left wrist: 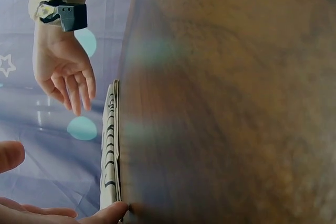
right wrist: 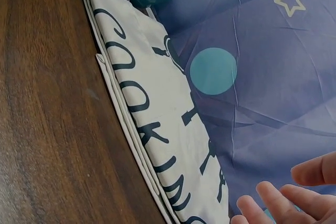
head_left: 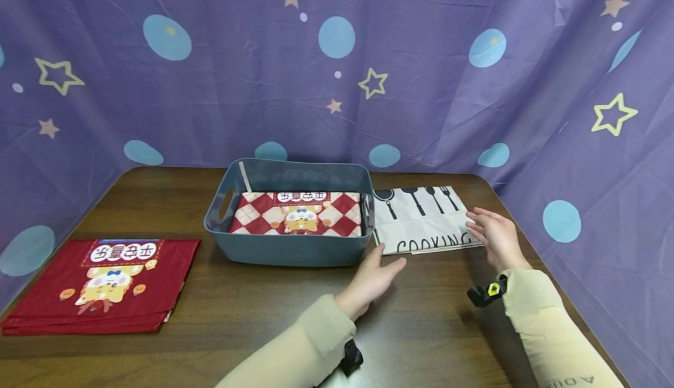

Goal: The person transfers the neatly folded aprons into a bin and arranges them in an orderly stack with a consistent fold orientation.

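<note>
A folded white cloth [head_left: 426,221] printed with black utensils and the word COOKING lies flat on the table, right of a blue-grey basket. My left hand [head_left: 371,280], fingers spread, is by its front left corner; in the left wrist view a fingertip [left wrist: 113,212] meets the cloth's edge [left wrist: 108,145]. On the opposite side, my right hand [head_left: 497,239] has its loosely bent fingers close to the cloth's right edge. Neither hand grips anything. From the right wrist, the folded layers of the cloth [right wrist: 152,98] show along its front edge.
The blue-grey basket [head_left: 295,251] stands mid-table, holding a folded red-and-white checked cloth [head_left: 250,215] with a cartoon animal. A stack of folded dark red cloths [head_left: 174,265] lies on the left. A purple curtain [head_left: 237,101] hangs behind the brown table [head_left: 253,306].
</note>
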Tool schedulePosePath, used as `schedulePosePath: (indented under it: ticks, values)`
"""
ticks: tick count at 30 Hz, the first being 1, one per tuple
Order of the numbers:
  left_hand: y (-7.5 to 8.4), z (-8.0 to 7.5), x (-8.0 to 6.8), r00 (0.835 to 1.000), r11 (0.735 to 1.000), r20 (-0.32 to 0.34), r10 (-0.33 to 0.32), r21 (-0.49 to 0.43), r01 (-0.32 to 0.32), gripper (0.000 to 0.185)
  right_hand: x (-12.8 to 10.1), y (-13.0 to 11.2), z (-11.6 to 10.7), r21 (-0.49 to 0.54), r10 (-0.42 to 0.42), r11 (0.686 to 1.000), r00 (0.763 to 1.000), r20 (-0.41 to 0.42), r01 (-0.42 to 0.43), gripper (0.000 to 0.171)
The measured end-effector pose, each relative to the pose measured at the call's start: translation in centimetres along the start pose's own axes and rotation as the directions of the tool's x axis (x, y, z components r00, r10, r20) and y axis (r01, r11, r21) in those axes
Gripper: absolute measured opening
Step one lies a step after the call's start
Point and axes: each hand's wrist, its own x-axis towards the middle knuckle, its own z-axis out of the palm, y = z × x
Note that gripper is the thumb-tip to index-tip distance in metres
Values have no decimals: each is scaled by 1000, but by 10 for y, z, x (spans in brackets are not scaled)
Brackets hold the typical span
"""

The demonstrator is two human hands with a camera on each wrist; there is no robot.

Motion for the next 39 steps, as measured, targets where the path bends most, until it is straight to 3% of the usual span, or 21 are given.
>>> schedulePosePath:
  ticks: [10, 17, 21, 30, 39]
  values:
    - [2, 8, 3, 1000, 1000, -6, -10, -1, 10, 72, 8, 2, -5, -98, 22, 995, 997, -70, -29, 55]
    - [3, 8, 7, 1000, 1000, -21, 5, 0, -5, 71, 11, 4, -5, -145, 26, 989, 993, -116, -43, 55]
    - [3, 8, 11, 1000, 1000, -14, -21, -22, 20, 71, 13, 8, -5, -171, 33, 984, 991, -129, -55, 52]
    - [2, 7, 18, 999, 997, -15, -47, -61, 46, 71, 15, 14, -8, -193, 71, 977, 992, -104, -90, 54]
    - [1, 7, 19, 998, 995, -13, -63, -83, 62, 71, 18, 15, -11, -210, 68, 972, 983, -171, -104, 55]
